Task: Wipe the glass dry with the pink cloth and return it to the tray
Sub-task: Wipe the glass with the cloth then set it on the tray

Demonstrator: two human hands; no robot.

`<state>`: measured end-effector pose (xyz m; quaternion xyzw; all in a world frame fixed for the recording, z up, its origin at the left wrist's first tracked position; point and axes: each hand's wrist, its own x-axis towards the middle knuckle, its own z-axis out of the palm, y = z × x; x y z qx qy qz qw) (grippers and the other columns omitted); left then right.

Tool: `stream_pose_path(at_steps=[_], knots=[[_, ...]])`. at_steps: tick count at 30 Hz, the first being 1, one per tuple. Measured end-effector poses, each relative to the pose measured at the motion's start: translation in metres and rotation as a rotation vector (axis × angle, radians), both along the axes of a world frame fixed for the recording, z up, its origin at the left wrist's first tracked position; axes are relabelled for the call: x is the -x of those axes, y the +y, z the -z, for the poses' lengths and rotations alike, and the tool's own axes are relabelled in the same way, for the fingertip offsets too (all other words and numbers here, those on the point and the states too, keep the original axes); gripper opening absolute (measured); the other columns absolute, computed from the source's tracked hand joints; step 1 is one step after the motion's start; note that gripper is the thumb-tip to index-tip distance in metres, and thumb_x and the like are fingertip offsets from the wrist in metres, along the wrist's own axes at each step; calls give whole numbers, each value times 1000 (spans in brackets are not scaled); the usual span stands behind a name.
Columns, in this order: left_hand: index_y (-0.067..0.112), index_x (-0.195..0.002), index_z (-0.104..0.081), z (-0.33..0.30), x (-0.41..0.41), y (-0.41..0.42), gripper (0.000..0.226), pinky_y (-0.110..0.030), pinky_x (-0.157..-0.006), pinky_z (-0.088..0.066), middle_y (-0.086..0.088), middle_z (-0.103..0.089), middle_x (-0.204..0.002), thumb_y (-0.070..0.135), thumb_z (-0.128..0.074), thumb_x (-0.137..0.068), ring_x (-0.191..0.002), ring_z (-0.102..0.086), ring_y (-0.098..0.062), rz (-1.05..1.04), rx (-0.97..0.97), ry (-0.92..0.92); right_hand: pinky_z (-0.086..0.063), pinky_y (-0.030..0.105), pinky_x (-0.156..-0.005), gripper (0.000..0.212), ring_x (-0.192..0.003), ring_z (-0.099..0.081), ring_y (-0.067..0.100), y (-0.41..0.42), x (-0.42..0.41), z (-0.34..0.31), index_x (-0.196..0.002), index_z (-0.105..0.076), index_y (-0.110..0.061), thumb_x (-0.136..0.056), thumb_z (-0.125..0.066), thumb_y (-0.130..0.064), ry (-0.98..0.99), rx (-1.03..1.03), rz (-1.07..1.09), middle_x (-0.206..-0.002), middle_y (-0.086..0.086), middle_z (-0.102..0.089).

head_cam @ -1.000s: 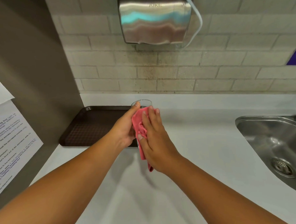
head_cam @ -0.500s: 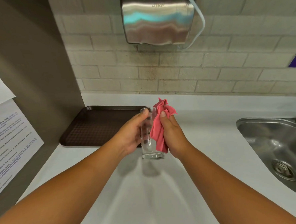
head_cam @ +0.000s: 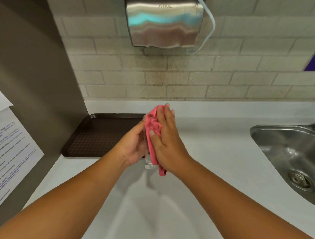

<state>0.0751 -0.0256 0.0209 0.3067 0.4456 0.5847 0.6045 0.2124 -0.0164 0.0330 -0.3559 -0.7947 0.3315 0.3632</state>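
A clear drinking glass (head_cam: 148, 164) is held upright above the white counter, mostly hidden between my hands; only its thick base and a sliver of its left wall show. My left hand (head_cam: 133, 147) grips it from the left. My right hand (head_cam: 165, 142) presses the pink cloth (head_cam: 152, 126) flat against the glass's right side, fingers pointing up past the rim. A tail of cloth hangs below my right palm. The dark brown tray (head_cam: 100, 135) lies on the counter just left of and behind the glass, with nothing visible on it.
A steel sink (head_cam: 293, 157) is set into the counter (head_cam: 216, 153) at the right. A steel hand dryer (head_cam: 165, 20) hangs on the tiled wall above. A brown side panel with a printed paper notice (head_cam: 9, 151) stands at the left.
My right hand has spread the cloth flat over the glass's side and slid up past the rim, covering most of the glass. My left hand keeps its grip.
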Motion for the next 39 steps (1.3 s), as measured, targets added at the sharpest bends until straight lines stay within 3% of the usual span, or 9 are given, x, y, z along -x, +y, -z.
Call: stream_pose_path(at_steps=[4, 7, 12, 17, 20, 25, 29, 35, 39], knots=[[4, -143, -68, -1, -1, -3, 75, -63, -127, -33, -24, -65, -138, 61, -60, -95, -129, -60, -40, -25, -11, -28, -37, 40, -127, 51, -154, -43, 18, 21, -9, -13, -154, -32, -51, -113, -47, -25, 329, 341, -128, -171, 1, -37], [12, -119, -80, -1, 1, 1, 62, -56, -113, -49, -14, -75, -114, 63, -57, -94, -107, -70, -30, -1, -13, 58, -51, 45, -116, 40, -135, -64, 23, 27, -13, -5, -148, -37, -51, -112, -48, -37, 339, 518, -147, -151, 4, -61], [9, -131, -72, -10, -7, 9, 60, -43, -101, -61, -12, -82, -117, 60, -55, -105, -105, -81, -25, -69, 94, 259, -47, 41, -120, 53, -137, -63, 17, 29, -10, 10, -164, -26, -39, -114, -42, -36, 397, 527, -98, -153, 2, -59], [25, -117, -84, -22, -18, 13, 49, -46, -100, -63, -8, -87, -113, 65, -64, -98, -106, -83, -25, -109, 104, 281, -52, 24, -106, 30, -119, -67, 1, 31, -1, 4, -123, -47, -60, -115, -41, -33, 363, 449, -13, -130, -12, -67], [21, -118, -83, -25, -18, 15, 45, -45, -97, -65, -9, -87, -111, 59, -69, -98, -105, -83, -27, -161, 104, 256, -50, 35, -115, 36, -127, -66, 11, 31, -2, -1, -148, -46, -42, -115, -39, -32, 338, 442, 1, -141, -1, -66], [14, -120, -84, -32, -24, 17, 53, -32, -79, -67, -9, -85, -120, 57, -56, -106, -105, -83, -22, -145, 133, -45, -8, 8, -125, 67, -152, 1, -21, 13, -1, 7, -171, -2, -21, -114, -38, -15, 209, 214, -80, -180, -6, 8], [6, -128, -80, -36, -18, 15, 68, -38, -93, -64, -15, -82, -126, 64, -53, -105, -110, -81, -26, -141, 143, -107, 16, 17, -123, 80, -158, 34, 9, -7, -8, 29, -157, 25, -42, -109, -37, -29, -139, -183, -116, -165, -18, 44], [13, -138, -76, -33, -30, 12, 58, -44, -111, -55, -14, -77, -139, 57, -53, -107, -128, -74, -29, -105, 86, -92, -14, 31, -132, 71, -165, 3, 9, 15, -5, 1, -168, 4, -34, -110, -36, -24, 91, 36, 2, -180, -10, 12], [14, -128, -80, -31, -34, 11, 55, -42, -87, -64, -12, -81, -130, 57, -53, -106, -116, -80, -28, -140, 59, -89, -38, 34, -125, 51, -151, -46, 14, 36, -8, -22, -163, -36, -26, -112, -44, -28, 222, 195, -2, -168, 1, -41]])
